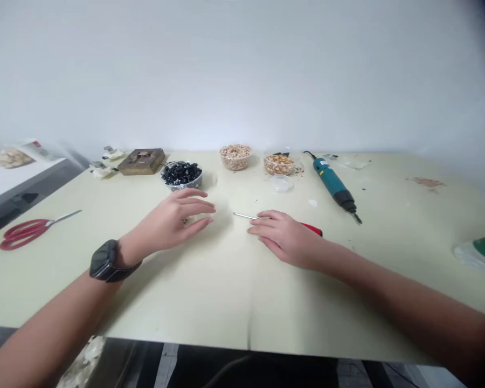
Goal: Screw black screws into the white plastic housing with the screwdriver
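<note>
Head view: the right hand (285,237) lies across a red-handled awl (313,229), its fingers flat and slightly spread, so whether they hold it I cannot tell (a firm hold would want them curled round the handle). The left hand (170,221), fingers open and wide, hovers near a bowl of black beads (181,175) on the bench (226,285).

Screwdriver (244,216) beneath right hand (285,237)

Shiny steel and red plastic are seen on the screwdriver (313,229) at 12 o'clock, glossy teal plastic on the electric screwdriver (332,179) at 1 o'clock, and the tabletop (210,307) is finished smooth and matt.
</note>
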Demonstrator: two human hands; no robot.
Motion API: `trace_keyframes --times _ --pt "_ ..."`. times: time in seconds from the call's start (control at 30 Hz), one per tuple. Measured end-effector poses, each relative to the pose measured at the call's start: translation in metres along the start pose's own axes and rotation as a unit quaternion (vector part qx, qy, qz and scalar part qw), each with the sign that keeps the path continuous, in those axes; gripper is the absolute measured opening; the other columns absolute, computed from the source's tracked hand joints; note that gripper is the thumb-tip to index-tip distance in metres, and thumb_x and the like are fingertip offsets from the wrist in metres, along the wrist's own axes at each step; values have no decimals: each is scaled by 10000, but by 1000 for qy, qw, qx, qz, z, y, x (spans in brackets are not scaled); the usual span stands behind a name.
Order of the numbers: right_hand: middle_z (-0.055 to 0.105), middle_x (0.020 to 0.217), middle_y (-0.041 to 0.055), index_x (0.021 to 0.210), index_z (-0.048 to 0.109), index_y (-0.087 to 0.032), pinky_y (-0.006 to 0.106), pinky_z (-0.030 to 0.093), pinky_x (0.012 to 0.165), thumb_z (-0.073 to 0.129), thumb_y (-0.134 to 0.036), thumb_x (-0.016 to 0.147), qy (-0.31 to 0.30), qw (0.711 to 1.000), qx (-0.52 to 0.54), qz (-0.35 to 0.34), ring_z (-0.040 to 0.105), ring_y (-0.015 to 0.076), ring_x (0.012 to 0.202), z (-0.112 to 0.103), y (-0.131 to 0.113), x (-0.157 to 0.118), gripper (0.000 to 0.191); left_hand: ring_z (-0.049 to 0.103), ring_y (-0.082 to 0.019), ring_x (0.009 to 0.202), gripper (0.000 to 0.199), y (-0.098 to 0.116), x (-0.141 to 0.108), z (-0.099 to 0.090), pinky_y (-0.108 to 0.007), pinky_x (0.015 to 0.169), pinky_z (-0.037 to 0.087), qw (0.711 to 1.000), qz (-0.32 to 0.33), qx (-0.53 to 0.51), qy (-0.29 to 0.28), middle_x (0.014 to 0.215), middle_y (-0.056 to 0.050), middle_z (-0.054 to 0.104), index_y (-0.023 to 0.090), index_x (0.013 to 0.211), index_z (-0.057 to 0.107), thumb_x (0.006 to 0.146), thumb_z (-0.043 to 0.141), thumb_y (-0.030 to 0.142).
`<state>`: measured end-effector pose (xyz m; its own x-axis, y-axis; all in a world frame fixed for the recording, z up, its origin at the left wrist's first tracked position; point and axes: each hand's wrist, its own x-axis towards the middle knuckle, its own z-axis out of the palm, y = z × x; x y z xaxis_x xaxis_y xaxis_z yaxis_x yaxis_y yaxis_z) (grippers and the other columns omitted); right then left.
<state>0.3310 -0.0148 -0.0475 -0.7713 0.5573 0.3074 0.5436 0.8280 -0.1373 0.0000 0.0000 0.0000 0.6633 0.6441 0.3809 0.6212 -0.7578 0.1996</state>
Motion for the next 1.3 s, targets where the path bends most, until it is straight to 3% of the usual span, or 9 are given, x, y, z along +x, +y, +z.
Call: trace_keyframes --times 0.5,0.67,0.8,0.87,0.93,1.1,1.3 --pt "723 1347 99 1300 739 -173 508 525 1078 496 -161 1065 1 1000 -4 20 648 276 1216 6 0 1 338 726 -242 1080 313 -5 3 24 -393 944 599 999 35 -2 -39 1053 -72 798 198 1088 794 1074 504 313" --pt "731 1329 96 1288 743 -177 489 537 1067 509 -174 1067 18 1000 -1 15 658 273 1204 10 2 0 322 723 -235 1124 284 -3 2 28 -377 956 579 999 26 -18 4 994 -37 804 224 1040 801 1061 534 319" --pt "733 1323 89 1280 740 -176 492 543 1061 503 -180 1070 20 1000 -1 18 659 277 1202 11 2 0 317 728 -211 980 276 -9 1 20 -349 859 572 987 -67 -32 142 937 -28 788 223 924 799 1025 602 389" --pt "732 1324 89 1283 736 -169 492 548 1054 497 -173 1069 22 1000 -5 15 660 281 1198 11 2 -1 321 698 -196 875 273 -22 1 12 -345 798 551 964 -148 -2 222 922 -26 771 219 876 780 1000 625 407" --pt "733 1323 92 1284 734 -167 490 552 1050 499 -164 1065 24 1000 -9 11 663 281 1196 11 2 -1 321 663 -206 869 227 -39 1 5 -358 811 530 941 -209 42 264 914 -25 757 220 882 758 973 634 388" --pt "734 1316 99 1287 731 -161 492 564 1036 508 -147 1052 28 999 -17 6 668 282 1194 12 1 -1 324 615 -264 999 215 -81 0 3 -426 931 488 933 -265 70 231 1051 -51 765 229 996 750 940 556 302" --pt "731 1316 108 1301 724 -159 492 573 1028 502 -146 1051 24 1000 -18 8 664 281 1197 12 1 0 334 578 -330 1187 350 -91 0 11 -550 1087 391 936 -310 24 164 1141 -50 761 264 1037 775 972 435 320"
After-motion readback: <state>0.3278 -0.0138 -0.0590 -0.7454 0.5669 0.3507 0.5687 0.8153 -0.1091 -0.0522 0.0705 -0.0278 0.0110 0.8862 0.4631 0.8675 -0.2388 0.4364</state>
